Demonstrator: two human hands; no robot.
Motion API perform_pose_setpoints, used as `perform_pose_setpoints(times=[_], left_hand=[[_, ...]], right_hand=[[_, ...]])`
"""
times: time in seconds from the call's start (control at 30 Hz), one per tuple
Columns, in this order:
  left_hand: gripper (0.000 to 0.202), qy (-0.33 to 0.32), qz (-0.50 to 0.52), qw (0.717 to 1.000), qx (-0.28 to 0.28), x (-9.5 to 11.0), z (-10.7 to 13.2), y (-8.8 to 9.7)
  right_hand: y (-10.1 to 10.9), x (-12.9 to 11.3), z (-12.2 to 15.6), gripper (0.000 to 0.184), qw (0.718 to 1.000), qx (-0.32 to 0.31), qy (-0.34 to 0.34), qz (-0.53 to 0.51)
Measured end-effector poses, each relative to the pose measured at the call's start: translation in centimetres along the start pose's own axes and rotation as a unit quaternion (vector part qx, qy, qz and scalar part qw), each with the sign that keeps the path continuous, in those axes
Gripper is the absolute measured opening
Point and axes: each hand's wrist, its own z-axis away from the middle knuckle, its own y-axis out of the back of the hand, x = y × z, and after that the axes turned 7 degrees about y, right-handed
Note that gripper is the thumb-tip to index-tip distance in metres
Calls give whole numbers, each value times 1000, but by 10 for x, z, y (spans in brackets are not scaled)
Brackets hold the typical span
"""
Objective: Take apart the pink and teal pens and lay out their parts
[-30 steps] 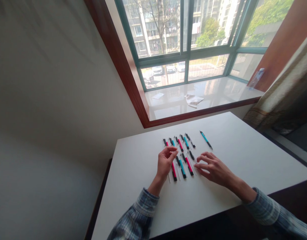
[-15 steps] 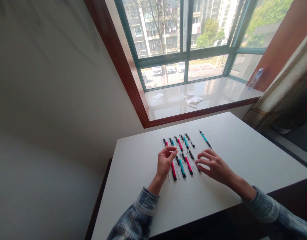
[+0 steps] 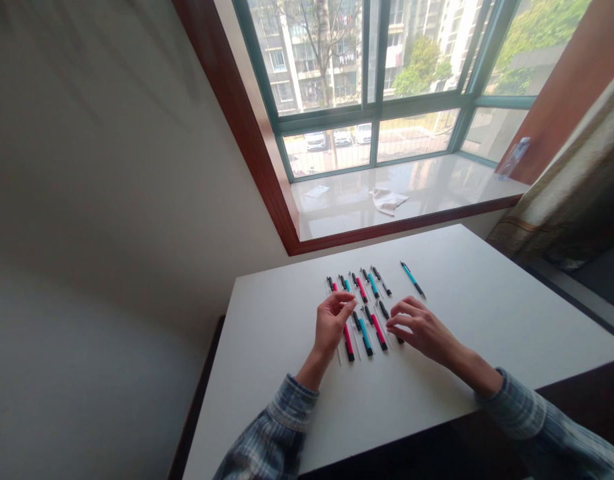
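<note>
Pens in thin clear sleeves lie side by side in two rows on a white table (image 3: 467, 287). My left hand (image 3: 331, 325) hovers over the left end of the front row, its thumb and fingertips pinched together, just above a pink pen (image 3: 349, 343). Nothing shows between those fingers. My right hand (image 3: 421, 331) sits with spread fingers at the right end of that row, nearest a black-tipped pen (image 3: 393, 328) partly hidden beneath them. A teal pen (image 3: 413, 280) lies apart, right of the back row (image 3: 359, 287).
Beyond the table's far edge is a glossy white window sill (image 3: 407, 200) holding a crumpled white cloth (image 3: 388, 201) and a paper slip (image 3: 317, 191). A patterned curtain (image 3: 551, 193) hangs at the right. The table's left edge meets a wall.
My right hand has shifted slightly left and toward the pens, and its fingers have drawn closer together. My left hand has barely moved. The view has tilted slightly.
</note>
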Motion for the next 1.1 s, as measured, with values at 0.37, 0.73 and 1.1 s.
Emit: perform_pose_setpoints(times=[0.37, 0.73, 1.1], left_hand=[[21, 5, 2, 1000, 9, 2, -1, 0], [21, 8, 2, 1000, -2, 1, -1, -1], [19, 3, 1, 1000, -1, 4, 1, 0]], right_hand=[[14, -1, 4, 9, 999, -1, 7, -36], [11, -26, 28, 17, 995, -94, 28, -31], [19, -33, 20, 22, 988, -132, 24, -82]])
